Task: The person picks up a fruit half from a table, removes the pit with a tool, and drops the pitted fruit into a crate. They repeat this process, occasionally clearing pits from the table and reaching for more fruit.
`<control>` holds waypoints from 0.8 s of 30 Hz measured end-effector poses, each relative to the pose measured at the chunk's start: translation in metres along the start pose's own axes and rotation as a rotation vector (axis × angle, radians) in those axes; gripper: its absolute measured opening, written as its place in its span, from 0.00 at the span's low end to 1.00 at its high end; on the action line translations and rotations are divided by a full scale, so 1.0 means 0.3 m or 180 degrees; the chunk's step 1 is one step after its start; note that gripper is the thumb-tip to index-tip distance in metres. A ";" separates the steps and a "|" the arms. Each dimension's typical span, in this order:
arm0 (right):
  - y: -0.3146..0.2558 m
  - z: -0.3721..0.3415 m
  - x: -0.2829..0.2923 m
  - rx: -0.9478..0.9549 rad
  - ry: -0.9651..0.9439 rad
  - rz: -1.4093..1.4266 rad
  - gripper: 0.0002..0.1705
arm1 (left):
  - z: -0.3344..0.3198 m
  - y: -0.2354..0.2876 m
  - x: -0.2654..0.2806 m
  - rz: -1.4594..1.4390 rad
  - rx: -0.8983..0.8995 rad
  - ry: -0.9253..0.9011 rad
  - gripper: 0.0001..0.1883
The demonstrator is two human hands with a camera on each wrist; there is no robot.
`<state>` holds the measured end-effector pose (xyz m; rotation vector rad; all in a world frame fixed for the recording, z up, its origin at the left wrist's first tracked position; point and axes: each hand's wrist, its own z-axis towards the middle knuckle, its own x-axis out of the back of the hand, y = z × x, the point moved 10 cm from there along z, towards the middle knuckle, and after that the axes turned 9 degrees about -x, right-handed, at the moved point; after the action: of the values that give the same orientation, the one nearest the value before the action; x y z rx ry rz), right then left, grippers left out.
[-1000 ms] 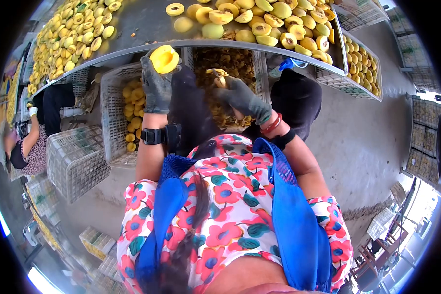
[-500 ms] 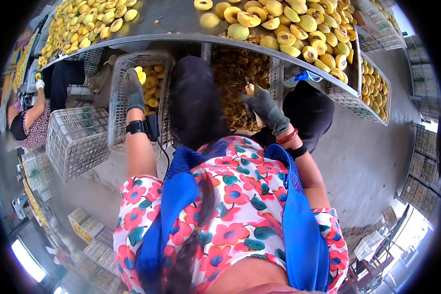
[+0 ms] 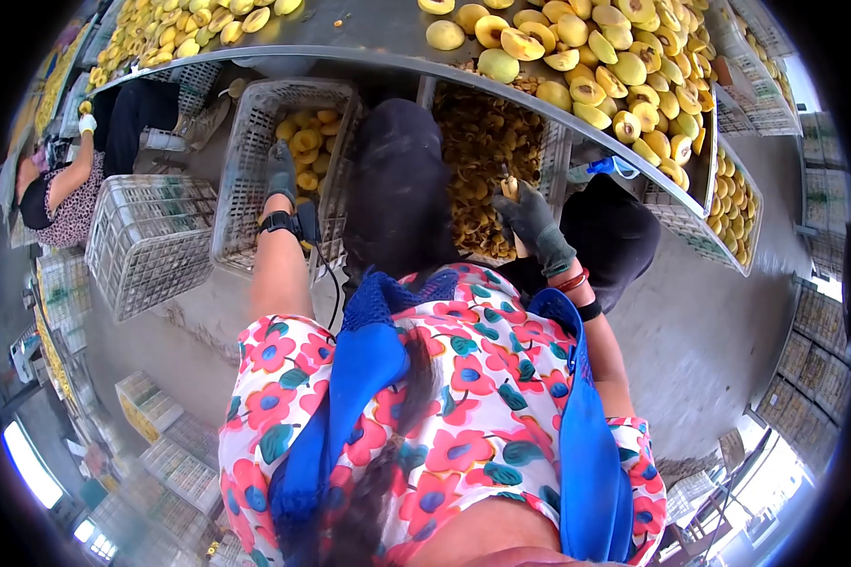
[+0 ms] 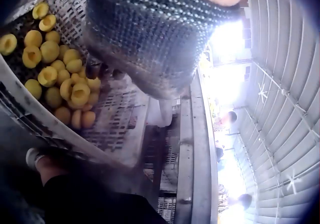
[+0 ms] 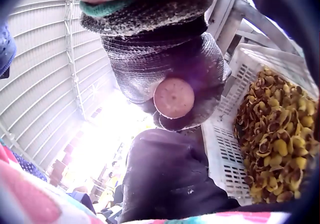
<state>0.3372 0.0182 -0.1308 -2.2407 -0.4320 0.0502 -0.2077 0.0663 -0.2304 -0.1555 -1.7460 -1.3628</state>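
Head view: a pale-handled tool (image 3: 510,187) sits in the curled fingers of the right hand (image 3: 533,225), tip away from the body, probably for safety, over scraps (image 3: 482,156); the left hand (image 3: 281,174), its fingers relaxed and seemingly empty, is beside fruit halves (image 3: 306,142).

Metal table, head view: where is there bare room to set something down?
Between the left fruit heap and the right fruit pile, the table shows a bare patch, broken by one small scrap. Both are crowded.
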 end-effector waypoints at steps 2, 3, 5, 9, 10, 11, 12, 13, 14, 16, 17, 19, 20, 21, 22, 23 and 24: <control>0.001 -0.002 0.014 -0.0028 0.0051 -0.0033 0.08 | -0.089 0.078 0.013 -0.0083 0.0208 -0.0073 0.29; 0.002 -0.005 0.021 -0.0023 0.0062 -0.0012 0.09 | -0.106 0.062 0.001 -0.0175 0.0276 -0.0116 0.28; 0.008 -0.012 0.037 -0.0027 0.0088 0.0032 0.09 | -0.097 0.023 -0.017 -0.0261 0.0018 0.0010 0.28; 0.037 -0.013 0.062 -0.0155 0.0097 -0.0149 0.12 | -0.174 0.069 0.025 -0.0182 0.0026 0.0243 0.28; 0.036 -0.010 0.073 -0.0042 0.0164 -0.0226 0.11 | -0.175 0.052 0.022 -0.0295 0.0035 0.0226 0.28; 0.031 -0.007 0.081 0.0078 0.0230 -0.0300 0.10 | -0.163 0.046 0.024 -0.0410 0.0039 0.0212 0.27; 0.017 -0.009 0.084 0.0201 0.0298 -0.0375 0.10 | -0.148 0.035 0.022 -0.0527 0.0040 0.0199 0.27; 0.009 -0.014 0.083 0.0210 0.0252 -0.0296 0.09 | -0.138 0.013 0.005 -0.0441 0.0156 0.0024 0.27; 0.014 -0.020 0.089 0.0151 0.0277 -0.0321 0.09 | -0.134 -0.010 -0.011 -0.0357 0.0277 -0.0148 0.27; 0.017 -0.024 0.107 0.0049 0.0316 -0.0392 0.09 | -0.109 -0.016 -0.026 0.0153 -0.0093 -0.0279 0.23; 0.038 -0.021 0.121 -0.0109 0.0303 -0.0456 0.15 | -0.110 -0.011 -0.042 0.0596 -0.0572 -0.0245 0.19; 0.042 -0.036 0.130 -0.0132 0.0307 -0.0522 0.15 | -0.128 -0.020 -0.089 0.1369 -0.1135 -0.0261 0.15; 0.042 -0.046 0.143 -0.0133 0.0294 -0.0556 0.15 | -0.142 -0.023 -0.112 0.1695 -0.1236 -0.0306 0.14; 0.063 -0.016 0.181 0.0139 0.0570 -0.0854 0.15 | -0.162 -0.007 -0.136 0.2040 -0.1354 -0.0480 0.14; 0.058 -0.040 0.176 -0.0148 0.0559 -0.0697 0.13 | -0.178 0.021 -0.142 0.2397 -0.1462 -0.0655 0.14; 0.071 -0.043 0.185 -0.0151 0.0473 -0.0637 0.11 | -0.206 0.054 -0.136 0.2152 -0.1351 -0.0803 0.13; 0.085 -0.039 0.194 -0.0173 0.0401 -0.0583 0.10 | -0.232 0.081 -0.138 0.1888 -0.1245 -0.0962 0.12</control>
<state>0.4014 0.0135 -0.1360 -2.2328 -0.5732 -0.1995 -0.1301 0.0346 -0.2417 -1.0552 -1.4679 -1.2479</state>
